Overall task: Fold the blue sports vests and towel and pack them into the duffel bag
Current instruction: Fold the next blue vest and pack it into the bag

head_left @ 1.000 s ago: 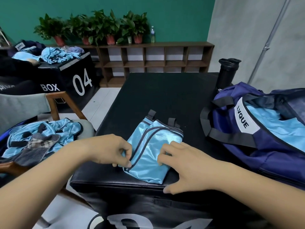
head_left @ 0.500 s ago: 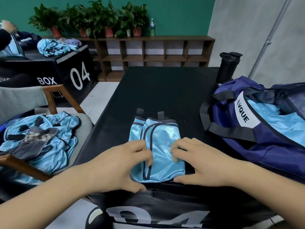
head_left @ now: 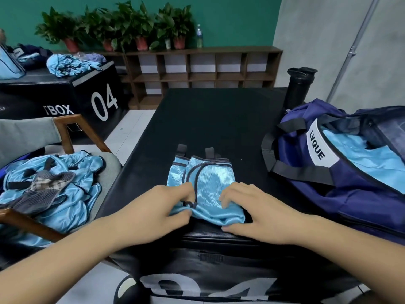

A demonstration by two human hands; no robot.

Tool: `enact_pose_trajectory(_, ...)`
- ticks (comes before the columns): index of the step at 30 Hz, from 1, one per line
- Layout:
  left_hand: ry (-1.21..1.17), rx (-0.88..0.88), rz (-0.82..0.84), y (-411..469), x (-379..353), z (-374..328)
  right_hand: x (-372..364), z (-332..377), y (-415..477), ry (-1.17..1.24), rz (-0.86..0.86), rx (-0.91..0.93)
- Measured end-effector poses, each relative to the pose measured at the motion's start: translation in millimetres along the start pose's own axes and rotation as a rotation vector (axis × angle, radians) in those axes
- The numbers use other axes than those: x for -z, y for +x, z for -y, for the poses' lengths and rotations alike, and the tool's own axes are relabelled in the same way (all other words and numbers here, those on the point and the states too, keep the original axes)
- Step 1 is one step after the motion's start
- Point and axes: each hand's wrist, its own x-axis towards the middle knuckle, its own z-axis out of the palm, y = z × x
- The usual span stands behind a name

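Glossy ribbed vest [head_left: 210, 181], folded rectangular

1. Looks like a gym or sports training room, not someone's home.
2. Big black padded plyo boxes [head_left: 210, 119] with "04" printed on them; a second one [head_left: 65, 93] reads "BOX 04".
3. Piles of shiny blue sports vests [head_left: 54, 185] lying around on a chair [head_left: 72, 132].
4. Open navy duffel bag [head_left: 341, 172], black shaker bottle [head_left: 299, 86] beside it.
5. Low cubby shelf [head_left: 201, 71] along a green wall, potted plants [head_left: 122, 25] on top.
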Motion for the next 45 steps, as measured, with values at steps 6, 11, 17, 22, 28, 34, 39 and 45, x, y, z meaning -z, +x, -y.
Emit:
enact_pose_trajectory(6, -0.443, 0.235, -0.188, 11, -1, 4, 1, -5, 7, 0.445, -0.202, -0.204)
enact_pose_trajectory(11, -0.746, 0.404, -0.149, 14, 4, 4, 1, -9, 16, 0.571, -0.271, -0.329)
enact_pose_trajectory(17, -0.933, 0.53, -0.11, 18, -1, 13, 0, -9, 30, 0.524, -0.315, -0.437)
enact_pose_trajectory(22, -0.912, 0.586, -0.121, 19, -8, 20, -4, -12, 39, 0.439, -0.359, -0.554)
enact_pose_trajectory(28, -0.833, 0.644, -0.142, 25, -8, 21, 1, -19, 43, 0.228, -0.313, -0.616)
enact_pose_trajectory(34, -0.548, 0.654, -0.172, 30, -5, 39, 9, -21, 43, -0.028, -0.306, -0.509)
enact_pose_trajectory(39, -0.463, 0.646, -0.126, 29, 4, 47, 25, -24, 55, -0.031, -0.315, -0.181)
enact_pose_trajectory(45, -0.45, 0.643, -0.114, 31, 8, 48, 55, -6, 100, -0.086, 0.232, -0.176)
